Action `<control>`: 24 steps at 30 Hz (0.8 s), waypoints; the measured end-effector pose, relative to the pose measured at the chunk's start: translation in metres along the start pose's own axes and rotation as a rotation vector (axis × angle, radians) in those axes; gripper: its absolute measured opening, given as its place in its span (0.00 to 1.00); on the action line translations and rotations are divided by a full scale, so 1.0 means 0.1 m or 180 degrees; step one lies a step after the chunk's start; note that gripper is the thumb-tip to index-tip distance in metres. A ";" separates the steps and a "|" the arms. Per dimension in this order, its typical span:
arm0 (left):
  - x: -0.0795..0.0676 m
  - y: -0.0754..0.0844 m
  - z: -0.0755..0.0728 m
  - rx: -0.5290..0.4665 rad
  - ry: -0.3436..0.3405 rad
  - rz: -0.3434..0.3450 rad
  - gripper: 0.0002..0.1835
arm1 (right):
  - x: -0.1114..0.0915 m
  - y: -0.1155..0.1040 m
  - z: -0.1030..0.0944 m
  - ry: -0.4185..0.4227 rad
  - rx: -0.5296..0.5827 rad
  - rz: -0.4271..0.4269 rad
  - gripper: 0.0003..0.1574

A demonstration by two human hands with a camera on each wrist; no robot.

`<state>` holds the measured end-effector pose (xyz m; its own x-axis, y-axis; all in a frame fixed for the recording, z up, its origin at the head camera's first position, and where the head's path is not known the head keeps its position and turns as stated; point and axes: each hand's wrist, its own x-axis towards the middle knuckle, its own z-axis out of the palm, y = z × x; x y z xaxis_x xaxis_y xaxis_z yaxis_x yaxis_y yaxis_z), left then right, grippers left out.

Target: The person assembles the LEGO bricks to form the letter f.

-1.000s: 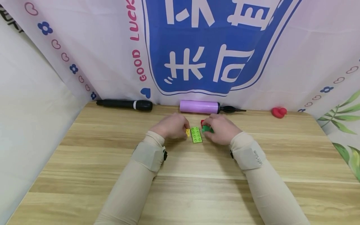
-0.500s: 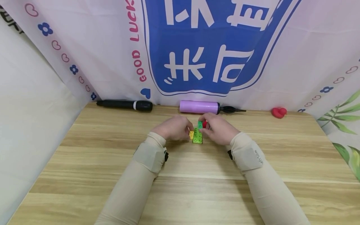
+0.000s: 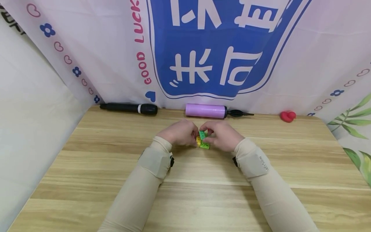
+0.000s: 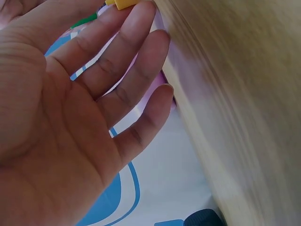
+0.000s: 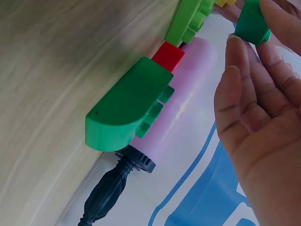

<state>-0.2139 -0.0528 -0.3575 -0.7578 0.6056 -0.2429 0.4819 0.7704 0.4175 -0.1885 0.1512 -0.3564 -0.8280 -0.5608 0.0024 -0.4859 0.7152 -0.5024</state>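
Between the hands on the table lies a lime-green toy brick [image 3: 204, 146], its studs facing up. My left hand [image 3: 177, 132] pinches a yellow brick [image 3: 198, 140] at the lime brick's left side; in the left wrist view its other fingers spread loosely and only the edge of the yellow brick [image 4: 125, 4] shows. My right hand [image 3: 224, 136] pinches a small green brick [image 3: 202, 134] above the lime one. The right wrist view shows this green brick [image 5: 251, 23] between thumb and fingertips. Below it stand a curved green brick [image 5: 129, 99] and a red brick [image 5: 168, 56], mostly hidden in the head view.
Along the table's back edge lie a black wand-like object [image 3: 128, 108] with a white band, a purple hand pump [image 3: 205, 110] with a black nozzle, and a red duck-like toy [image 3: 288, 116]. A printed cloth [image 3: 116, 48] hangs behind the wooden table [image 3: 197, 199].
My right hand has lifted the small green brick and brought it left over the lime brick. My left hand has shifted slightly right with the yellow brick, up against the lime one.
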 end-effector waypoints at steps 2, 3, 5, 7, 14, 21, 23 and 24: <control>0.00 0.00 0.00 0.0001 0.0001 -0.0011 0.11 | 0.00 0.00 0.01 0.0010 -0.0014 -0.0008 0.21; 0.00 0.00 0.01 -0.0005 -0.0002 -0.0021 0.10 | 0.00 -0.01 0.02 0.0014 -0.0019 -0.0007 0.20; 0.00 0.00 0.01 -0.0014 -0.0016 -0.0045 0.10 | 0.00 -0.01 0.02 0.0022 -0.0033 -0.0017 0.20; 0.00 0.00 0.00 -0.0013 -0.0028 -0.0062 0.10 | 0.01 -0.01 0.03 0.0022 -0.0051 -0.0037 0.20; -0.01 0.00 0.00 -0.0064 -0.0035 -0.0120 0.09 | 0.01 -0.02 0.06 -0.0008 -0.0092 -0.0157 0.20; -0.02 0.02 -0.01 -0.0120 -0.0060 -0.0168 0.08 | 0.02 -0.02 0.11 0.0048 -0.0111 -0.0238 0.18; -0.03 0.02 -0.01 -0.0126 -0.0070 -0.0170 0.08 | 0.02 -0.03 0.11 0.0061 -0.0105 -0.0242 0.17; -0.03 0.02 -0.02 -0.0129 -0.0073 -0.0170 0.08 | 0.02 -0.03 0.11 0.0066 -0.0105 -0.0247 0.17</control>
<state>-0.2116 -0.0532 -0.3547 -0.7715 0.5685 -0.2856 0.4224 0.7934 0.4383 -0.1853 0.1431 -0.3646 -0.7929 -0.6065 0.0582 -0.5574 0.6835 -0.4712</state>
